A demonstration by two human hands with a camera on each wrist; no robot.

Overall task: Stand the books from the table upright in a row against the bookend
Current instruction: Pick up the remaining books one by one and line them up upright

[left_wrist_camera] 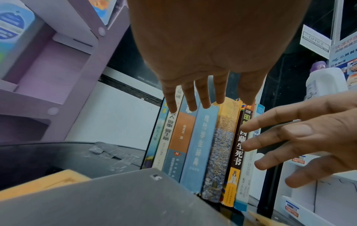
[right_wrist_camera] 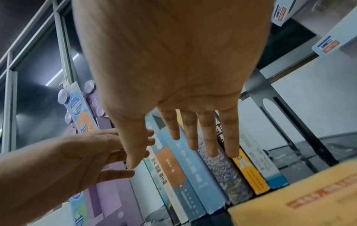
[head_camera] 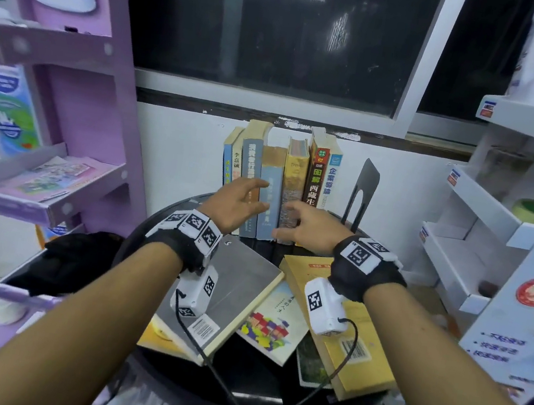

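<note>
Several books stand upright in a row [head_camera: 279,183] at the back of the round black table [head_camera: 232,381], spines facing me. A black metal bookend [head_camera: 362,195] stands just right of the row, apart from the last book. My left hand [head_camera: 242,198] and right hand [head_camera: 307,224] are both spread open in front of the spines and hold nothing; whether they touch the spines I cannot tell. In the wrist views the fingers [left_wrist_camera: 201,97] [right_wrist_camera: 193,140] point at the row [left_wrist_camera: 201,145]. Lying flat nearer me are a grey book [head_camera: 239,288], a yellow book [head_camera: 353,336] and a picture book [head_camera: 272,321].
A purple display shelf [head_camera: 55,170] stands close on the left and a white shelf unit [head_camera: 482,234] on the right. A white wall and dark window are right behind the row. More flat books lie under the grey and yellow ones. A black bundle [head_camera: 76,260] sits at the left.
</note>
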